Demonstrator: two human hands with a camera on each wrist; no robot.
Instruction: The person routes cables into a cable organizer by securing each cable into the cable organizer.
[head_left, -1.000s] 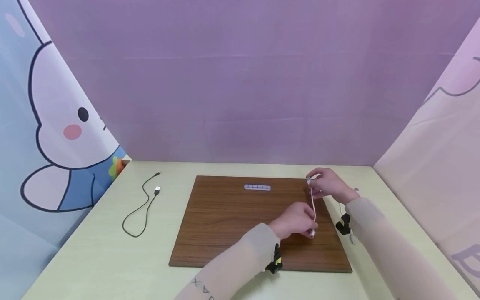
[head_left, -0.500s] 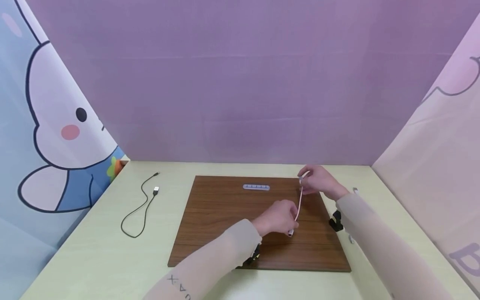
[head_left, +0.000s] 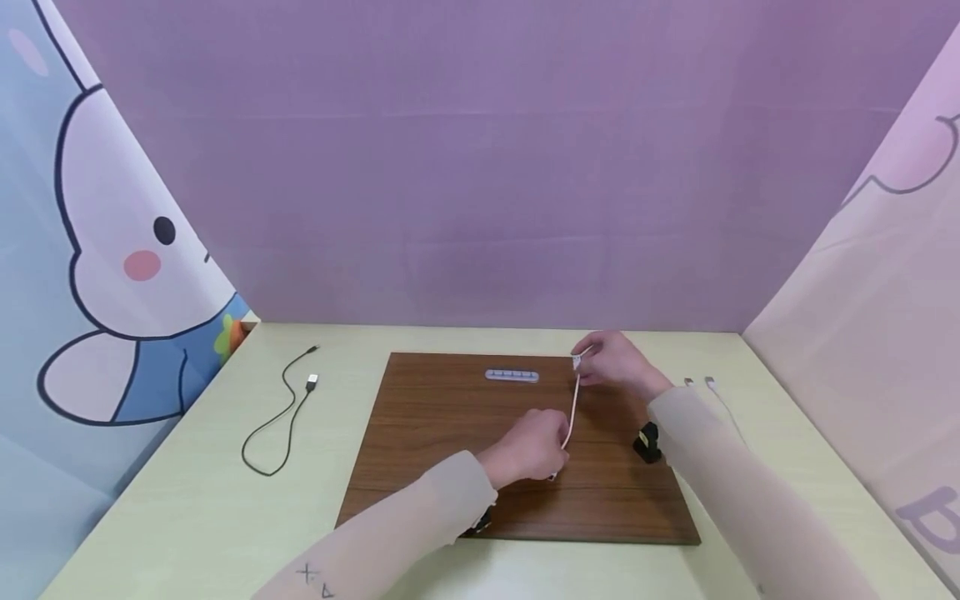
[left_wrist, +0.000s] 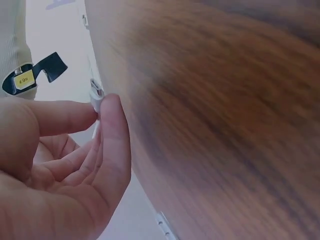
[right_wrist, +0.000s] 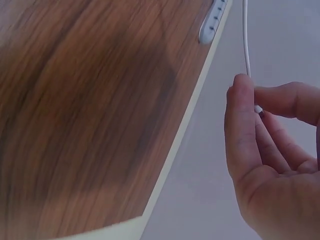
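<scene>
A short white charging cable (head_left: 573, 408) is stretched between my two hands above the brown wooden board (head_left: 435, 450). My left hand (head_left: 528, 446) pinches its near end between thumb and finger; in the left wrist view a USB-C-shaped plug (left_wrist: 96, 92) pokes out past the fingertips. At the far end, my right hand (head_left: 615, 360) pinches the cable. The right wrist view shows the cord (right_wrist: 246, 40) running up from those fingers, which mostly hide that end. A pale strip-shaped cable clip (head_left: 512, 376) with several slots lies on the board's far part, left of my right hand.
On the table (head_left: 172, 500) left of the board lies a black USB cable (head_left: 291, 410) in a loose loop. Another white cable (head_left: 726, 407) lies to the right, partly hidden by my right sleeve. A purple curtain (head_left: 480, 167) rises behind the table.
Both hands have moved left across the board, carrying the white cable. The cable on the right side of the table now shows more from behind the right sleeve.
</scene>
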